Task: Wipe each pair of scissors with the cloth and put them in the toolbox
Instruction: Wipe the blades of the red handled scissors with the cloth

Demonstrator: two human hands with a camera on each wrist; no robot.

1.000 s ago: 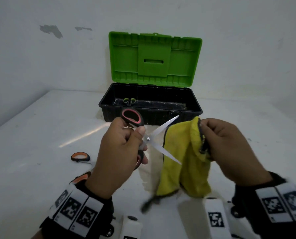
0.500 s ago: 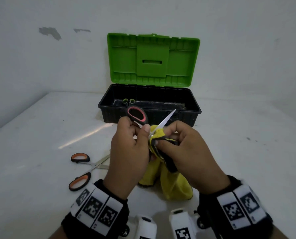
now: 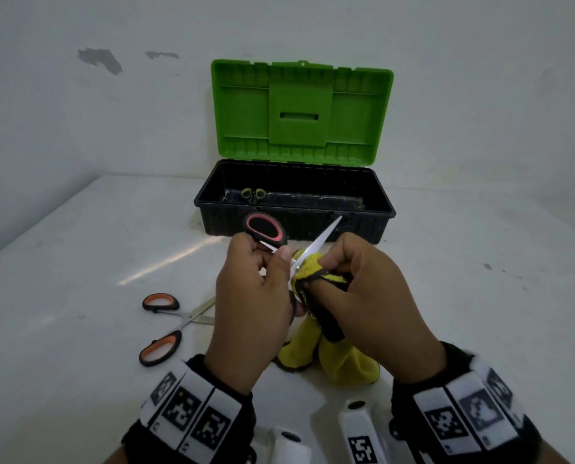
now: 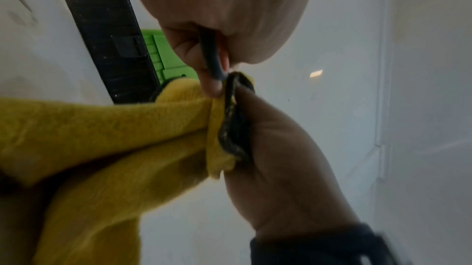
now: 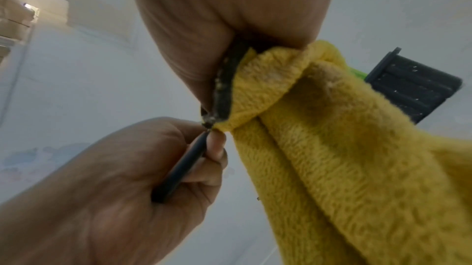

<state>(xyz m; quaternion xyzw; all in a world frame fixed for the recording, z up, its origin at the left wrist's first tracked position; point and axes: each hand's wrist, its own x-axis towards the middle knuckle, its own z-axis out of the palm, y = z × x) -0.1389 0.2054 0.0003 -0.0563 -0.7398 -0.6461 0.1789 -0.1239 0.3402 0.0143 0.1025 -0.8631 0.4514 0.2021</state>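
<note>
My left hand (image 3: pixel 249 296) grips the handles of the open red-and-black steel scissors (image 3: pixel 266 229); my right hand (image 3: pixel 366 296) pinches the yellow terry cloth (image 3: pixel 308 264) around one blade at the pivot. The black plastic toolbox with a raised green lid (image 3: pixel 363 226) sits at twelve o'clock, the orange-handled scissors (image 3: pixel 165 324) lying on the white table (image 3: pixel 78 262) at nine.

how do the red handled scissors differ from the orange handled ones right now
The red-handled scissors are held up off the table in the left hand; the orange-handled scissors lie flat on the table, untouched. The right hand pinches the yellow cloth around one red-pair blade; no cloth touches the orange pair. Both have black-edged handles, bare metal blades spread open, and sit outside the toolbox.
</note>
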